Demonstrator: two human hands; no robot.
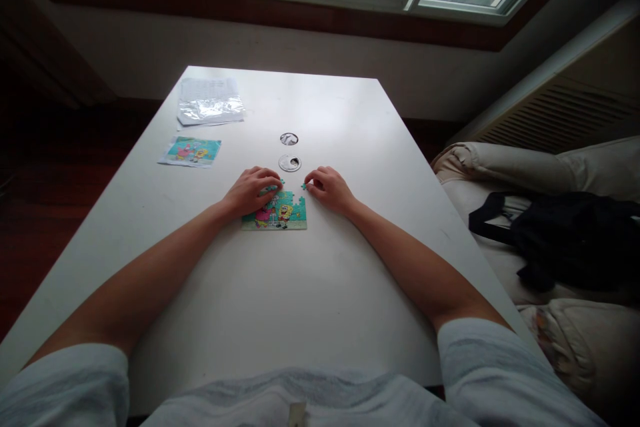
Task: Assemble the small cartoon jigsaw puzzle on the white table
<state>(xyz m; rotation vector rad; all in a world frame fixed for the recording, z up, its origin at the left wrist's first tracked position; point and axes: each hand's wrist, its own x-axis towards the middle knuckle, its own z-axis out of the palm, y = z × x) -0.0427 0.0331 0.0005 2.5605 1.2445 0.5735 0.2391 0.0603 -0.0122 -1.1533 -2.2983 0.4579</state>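
Observation:
A partly assembled jigsaw puzzle with a cartoon picture on teal lies flat on the white table. Its upper right edge is uneven, with gaps. My left hand is over the puzzle's upper left part and hides it. The curled fingers and thumb close around a small teal piece that peeks out at the fingertips. Just off the puzzle's upper right corner, my right hand pinches a small teal puzzle piece between thumb and finger.
A picture sheet with the cartoon lies at the left of the table. Behind it are papers in a clear plastic sleeve. Two round inset discs sit beyond my hands. At right, a sofa holds a dark bag.

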